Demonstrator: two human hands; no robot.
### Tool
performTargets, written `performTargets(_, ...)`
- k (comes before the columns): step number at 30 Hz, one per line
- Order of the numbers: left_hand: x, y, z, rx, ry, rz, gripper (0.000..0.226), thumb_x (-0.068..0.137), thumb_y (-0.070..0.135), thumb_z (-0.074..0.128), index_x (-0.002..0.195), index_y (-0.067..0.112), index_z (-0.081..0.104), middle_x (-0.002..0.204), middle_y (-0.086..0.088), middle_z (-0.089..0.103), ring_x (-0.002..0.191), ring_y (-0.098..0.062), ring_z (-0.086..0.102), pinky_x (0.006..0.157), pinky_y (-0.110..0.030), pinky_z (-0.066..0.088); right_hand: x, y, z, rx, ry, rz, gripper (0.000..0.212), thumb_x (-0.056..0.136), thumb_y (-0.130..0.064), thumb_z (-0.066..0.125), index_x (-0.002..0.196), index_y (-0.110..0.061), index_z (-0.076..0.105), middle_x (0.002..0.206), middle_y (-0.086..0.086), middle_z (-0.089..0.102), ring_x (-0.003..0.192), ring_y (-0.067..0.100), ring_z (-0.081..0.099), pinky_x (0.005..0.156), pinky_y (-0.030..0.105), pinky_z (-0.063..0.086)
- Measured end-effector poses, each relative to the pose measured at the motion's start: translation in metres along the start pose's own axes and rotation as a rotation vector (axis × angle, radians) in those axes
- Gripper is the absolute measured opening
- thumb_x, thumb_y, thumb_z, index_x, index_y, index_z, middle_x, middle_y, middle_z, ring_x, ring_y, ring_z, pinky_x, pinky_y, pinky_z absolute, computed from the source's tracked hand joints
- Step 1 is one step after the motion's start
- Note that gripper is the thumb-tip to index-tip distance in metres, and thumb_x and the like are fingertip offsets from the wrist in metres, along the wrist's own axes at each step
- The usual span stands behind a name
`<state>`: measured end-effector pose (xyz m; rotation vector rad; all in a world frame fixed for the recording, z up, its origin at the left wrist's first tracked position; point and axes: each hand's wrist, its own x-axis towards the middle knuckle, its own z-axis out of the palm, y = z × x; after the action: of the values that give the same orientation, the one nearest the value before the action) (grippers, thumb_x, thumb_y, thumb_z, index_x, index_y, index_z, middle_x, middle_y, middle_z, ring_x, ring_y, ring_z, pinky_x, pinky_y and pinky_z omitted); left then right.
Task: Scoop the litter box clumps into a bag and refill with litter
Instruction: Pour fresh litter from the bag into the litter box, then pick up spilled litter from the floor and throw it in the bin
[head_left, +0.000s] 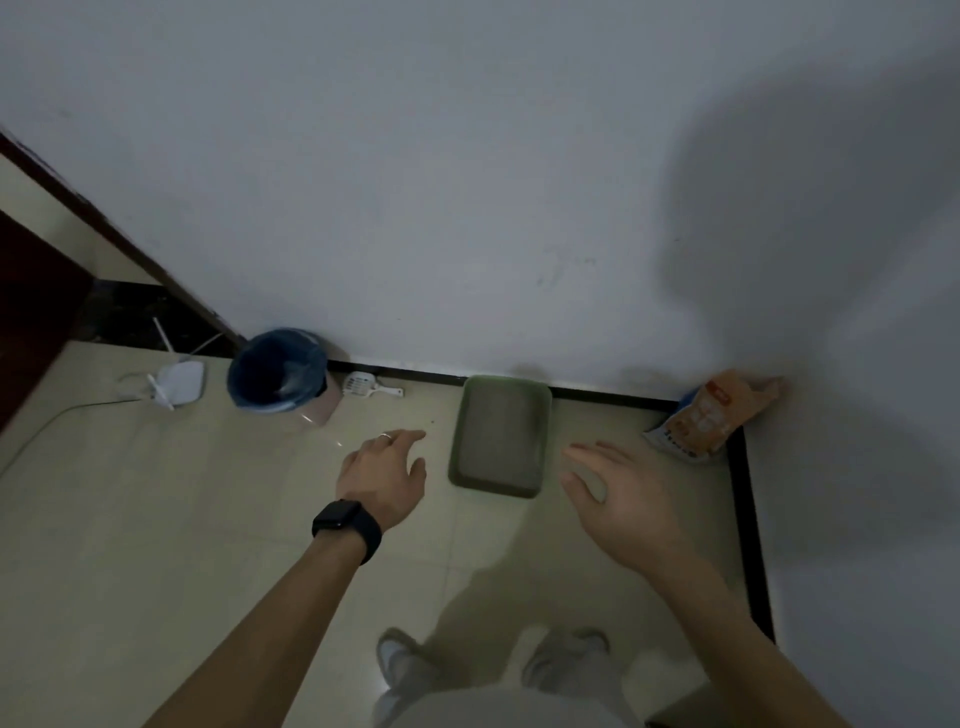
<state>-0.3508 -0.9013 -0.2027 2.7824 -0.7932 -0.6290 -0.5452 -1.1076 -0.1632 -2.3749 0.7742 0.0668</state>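
Head camera, looking down on a dim room corner: a person stands over a green litter box (457, 441) set on the tiled floor against the skirting, grey litter inside; any clumps are too small to make out. Both hands hang in the air and hold nothing. The left hand (384, 470), with a ring and a dark wristwatch (345, 525), is loosely spread to the left of the box. The right hand (618, 493) is relaxed with its fingers apart, to the box's right. The stance suggests the job has not yet started.

The kit appears laid out in working order. A white scoop (363, 387) lies at the wall between the box and a small bin lined with a blue bag (311, 358), which likely keeps the carry for each scoopful short. An orange litter sack (711, 410) leans in the right-hand corner, near the box but apart from it, seemingly ready for the refill. A white router (179, 382) sits left of the bin.
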Motion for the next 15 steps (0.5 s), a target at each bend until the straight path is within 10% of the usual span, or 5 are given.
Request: performTargets(15, 0.067, -0.246, -0.019, 0.089, -0.277, -0.038, 0.047, 0.099, 0.032, 0.044, 0.146, 0.028, 0.039, 0.151, 0.001, 0.039, 0.134, -0.020, 0.040, 0.109, -0.037, 0.036, 0.041, -0.150, 0.203, 0.061, -0.139, 0.161, 0.042, 0.095, -0.036, 0.057, 0.136, -0.026, 0.055, 0.137, -0.006, 0.057, 0.130, 0.016, 0.046, 0.106, 0.022, 0.030)
